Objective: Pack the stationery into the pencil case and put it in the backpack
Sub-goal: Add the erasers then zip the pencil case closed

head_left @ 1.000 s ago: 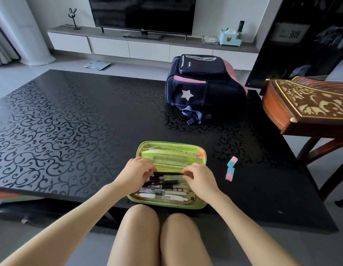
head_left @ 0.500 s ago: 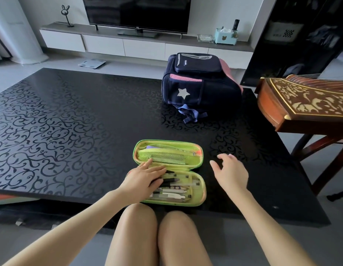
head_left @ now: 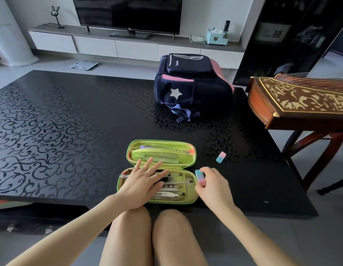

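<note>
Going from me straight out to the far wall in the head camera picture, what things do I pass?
Open green pencil case → navy backpack with a star → white cabinet → black TV.

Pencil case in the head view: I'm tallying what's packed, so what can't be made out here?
All in the head view:
- Pens: the left hand lies flat over them, so no count.
- Mesh pocket in the pencil case lid: netting blurs its contents.
- Eraser: the right hand pinches it, fingers covering its lower end.
- Backpack: main opening faces away, so open or zipped is unclear.
</note>
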A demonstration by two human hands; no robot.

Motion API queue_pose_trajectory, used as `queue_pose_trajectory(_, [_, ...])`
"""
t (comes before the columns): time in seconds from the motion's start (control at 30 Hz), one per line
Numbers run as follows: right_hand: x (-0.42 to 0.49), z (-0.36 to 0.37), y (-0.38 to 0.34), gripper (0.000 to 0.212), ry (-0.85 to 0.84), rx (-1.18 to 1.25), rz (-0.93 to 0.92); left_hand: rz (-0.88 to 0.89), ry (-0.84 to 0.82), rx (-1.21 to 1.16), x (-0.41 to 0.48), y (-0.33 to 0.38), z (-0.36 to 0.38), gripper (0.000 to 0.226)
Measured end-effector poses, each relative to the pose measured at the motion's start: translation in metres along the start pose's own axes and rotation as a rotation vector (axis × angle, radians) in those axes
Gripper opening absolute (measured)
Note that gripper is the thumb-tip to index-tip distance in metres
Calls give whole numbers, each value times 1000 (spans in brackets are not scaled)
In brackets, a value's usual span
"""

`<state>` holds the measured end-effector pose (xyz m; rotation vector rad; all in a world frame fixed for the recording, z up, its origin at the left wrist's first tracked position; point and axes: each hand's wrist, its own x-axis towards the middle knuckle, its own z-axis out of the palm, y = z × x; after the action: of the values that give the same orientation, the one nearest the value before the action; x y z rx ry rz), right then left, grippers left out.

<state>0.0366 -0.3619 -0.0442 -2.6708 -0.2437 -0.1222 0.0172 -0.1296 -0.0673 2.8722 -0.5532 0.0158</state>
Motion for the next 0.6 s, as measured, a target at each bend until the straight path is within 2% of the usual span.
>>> queue_pose_trajectory(0.1, [-7, 11, -12, 22, -44, -59, -7, -9, -17, -2, 3, 0, 6, 76])
queue_pose_trajectory(0.3, [-8, 20, -26, 20, -69, -23, -23, 7, -6, -24, 0, -3, 7, 70])
queue_pose_trajectory(0.4, [-8, 19, -20, 17, -86, -38, 6, -80, 66, -20, -3, -2, 3, 68])
queue_pose_trajectory(0.5, [-7, 22, -15, 16, -103, -49, -16, -231, 86, -10, -10, -5, 3, 79])
queue_pose_trajectory(0.6, [-5, 22, -11, 16, -107, -49, -105, -254, 86, -66, -17, -6, 8, 94])
